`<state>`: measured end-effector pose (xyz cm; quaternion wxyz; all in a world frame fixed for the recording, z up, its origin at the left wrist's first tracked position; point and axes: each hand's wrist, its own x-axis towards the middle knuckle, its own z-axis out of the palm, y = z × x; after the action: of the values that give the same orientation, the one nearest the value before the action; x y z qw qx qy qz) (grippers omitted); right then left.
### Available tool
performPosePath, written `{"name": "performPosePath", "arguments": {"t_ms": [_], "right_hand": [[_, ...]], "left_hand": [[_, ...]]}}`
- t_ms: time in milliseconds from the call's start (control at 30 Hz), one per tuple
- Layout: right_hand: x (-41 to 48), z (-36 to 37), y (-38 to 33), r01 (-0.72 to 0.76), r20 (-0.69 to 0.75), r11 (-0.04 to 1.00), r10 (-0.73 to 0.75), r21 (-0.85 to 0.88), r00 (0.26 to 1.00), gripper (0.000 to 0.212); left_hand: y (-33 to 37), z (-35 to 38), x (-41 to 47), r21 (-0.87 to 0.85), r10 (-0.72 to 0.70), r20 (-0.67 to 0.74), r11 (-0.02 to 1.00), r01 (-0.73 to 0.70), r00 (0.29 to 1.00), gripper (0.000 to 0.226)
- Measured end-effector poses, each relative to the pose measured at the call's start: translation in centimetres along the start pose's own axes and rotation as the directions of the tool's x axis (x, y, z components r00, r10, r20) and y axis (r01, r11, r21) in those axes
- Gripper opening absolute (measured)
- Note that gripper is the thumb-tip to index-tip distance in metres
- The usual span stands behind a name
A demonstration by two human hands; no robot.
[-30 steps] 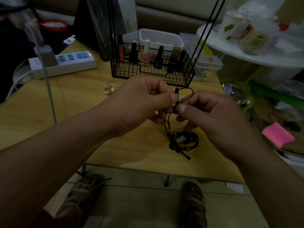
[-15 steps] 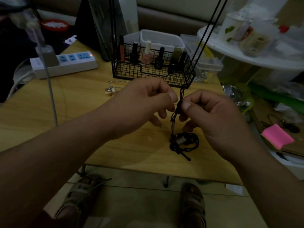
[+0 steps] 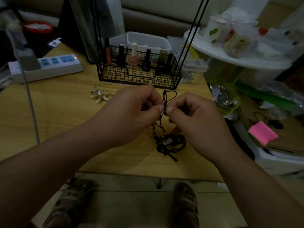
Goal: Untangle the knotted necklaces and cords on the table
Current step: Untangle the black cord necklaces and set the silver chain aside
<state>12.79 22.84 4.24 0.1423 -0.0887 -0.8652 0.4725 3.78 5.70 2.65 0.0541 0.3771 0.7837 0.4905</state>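
Observation:
A thin black cord (image 3: 169, 95) rises in a small loop above my two thumbs, which pinch it side by side over the wooden table (image 3: 69, 116). My left hand (image 3: 131, 112) and my right hand (image 3: 195, 119) both have their fingers curled round the cord. Below the hands the cord drops to a black tangle (image 3: 170, 143) with a small pale pendant, lying on the table. A silver chain necklace with a starfish pendant (image 3: 101, 95) lies further left, apart from both hands.
A black wire basket (image 3: 138, 74) of nail polish bottles stands just behind the hands. A white power strip (image 3: 46, 66) sits at the back left. Two black rods (image 3: 192, 33) slant up at the right. A pink pad (image 3: 262, 133) and clutter lie beyond the table's right edge.
The cord hung stretched between my hands half a second ago; now a small loop stands above my thumbs again, and the thumbs have closed together.

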Motion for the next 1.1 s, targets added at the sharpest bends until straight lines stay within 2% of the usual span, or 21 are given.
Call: {"name": "performPosePath", "arguments": {"t_ms": [267, 467, 600, 733, 867, 1100], "right_hand": [[0.0, -0.1, 0.4, 0.134, 0.061, 0.978, -0.125, -0.159, 0.990, 0.010], [0.3, -0.3, 0.4, 0.095, 0.052, 0.995, -0.094, -0.011, 0.994, 0.013], [0.2, -0.1, 0.2, 0.068, 0.033, 0.990, -0.072, 0.123, 0.997, 0.013], [-0.1, -0.3, -0.1, 0.120, 0.016, 0.990, -0.121, 0.069, 0.993, 0.011], [-0.3, 0.0, -0.2, 0.168, 0.014, 0.985, -0.168, -0.024, 0.986, 0.011], [-0.5, 0.2, -0.3, 0.142, 0.008, 0.984, -0.142, -0.103, 0.990, 0.012]], "left_hand": [[-0.1, -0.3, 0.0, 0.033, -0.028, 0.039, 0.999, 0.027, 0.999, 0.009], [-0.1, -0.8, 0.0, -0.057, 0.016, 0.056, 0.998, -0.013, 0.998, 0.004], [0.1, -0.8, -0.3, -0.016, 0.096, 0.023, 0.995, -0.096, 0.995, 0.004], [-0.1, -1.2, -0.2, -0.091, 0.108, 0.021, 0.990, -0.106, 0.994, 0.011], [-0.1, -1.2, -0.2, 0.022, 0.136, 0.018, 0.990, -0.137, 0.990, 0.007], [-0.2, -1.1, -0.1, 0.162, 0.186, -0.006, 0.970, -0.183, 0.983, 0.006]]}}
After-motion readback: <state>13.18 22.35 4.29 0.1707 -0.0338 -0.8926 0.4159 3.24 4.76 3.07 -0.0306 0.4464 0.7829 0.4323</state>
